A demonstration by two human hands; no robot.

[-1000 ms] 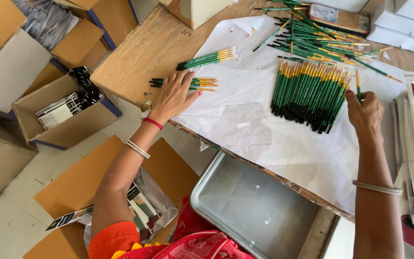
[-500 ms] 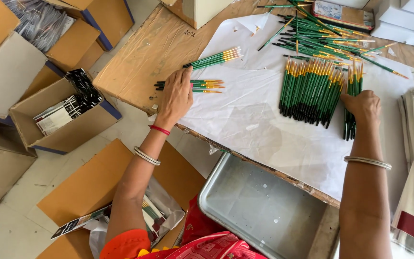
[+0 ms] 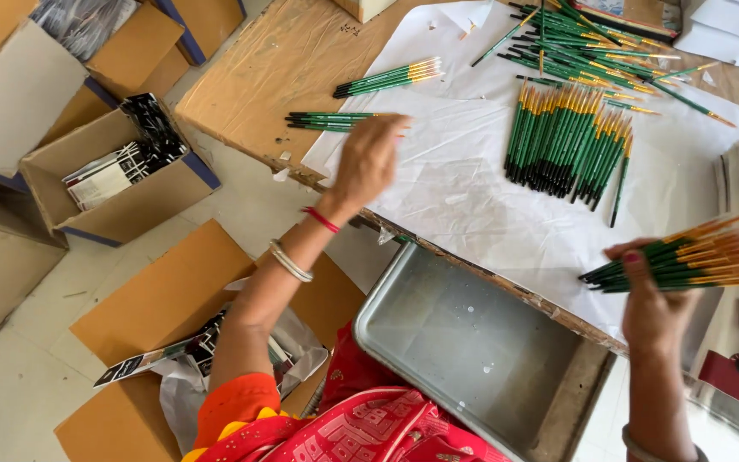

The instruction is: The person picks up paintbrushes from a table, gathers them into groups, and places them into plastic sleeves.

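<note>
My right hand (image 3: 653, 301) grips a bundle of green-handled paintbrushes (image 3: 694, 257) near the table's front right edge, tips pointing right. My left hand (image 3: 368, 162) hovers with fingers loosely apart over the white paper sheet (image 3: 472, 205), just right of a small bunch of green brushes (image 3: 327, 121). A second small bunch (image 3: 391, 77) lies further back. A wide row of brushes (image 3: 562, 137) lies side by side on the paper, and a loose heap of brushes (image 3: 592, 47) sits behind it.
A metal tray (image 3: 464, 342) sits below the table edge in front of me. Open cardboard boxes (image 3: 117, 175) with dark packets stand on the floor at left, with flat cardboard (image 3: 164, 299) nearby. White packages (image 3: 729, 34) lie at the far right.
My right hand has picked a bundle of brushes from the row and drawn it back toward the front right. My left hand has lifted off the small bunch and shifted right.
</note>
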